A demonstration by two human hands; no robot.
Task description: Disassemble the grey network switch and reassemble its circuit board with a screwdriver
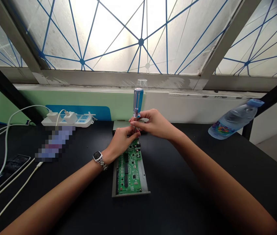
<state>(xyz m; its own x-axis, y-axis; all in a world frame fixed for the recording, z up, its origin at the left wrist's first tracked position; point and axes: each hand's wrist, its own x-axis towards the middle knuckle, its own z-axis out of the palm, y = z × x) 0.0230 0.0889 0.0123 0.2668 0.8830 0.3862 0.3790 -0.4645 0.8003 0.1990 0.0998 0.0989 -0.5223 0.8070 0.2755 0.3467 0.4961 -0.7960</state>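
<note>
A screwdriver (138,101) with a clear and blue handle stands upright over the far part of a green circuit board (133,173). The board sits in a grey metal tray (142,173) on the black table. My right hand (153,124) pinches the screwdriver's shank just below the handle. Lower down, my left hand (122,140), with a watch (97,156) on its wrist, has its fingers closed round the shank near the board. The screwdriver's tip is hidden behind my left fingers.
A white power strip (80,120) with plugged-in chargers lies at the back left. Cables and a dark phone (8,169) are at the left, beside a blurred-out item (55,143). At the right, a water bottle (233,120) leans. Behind the table are a wall and window (114,36).
</note>
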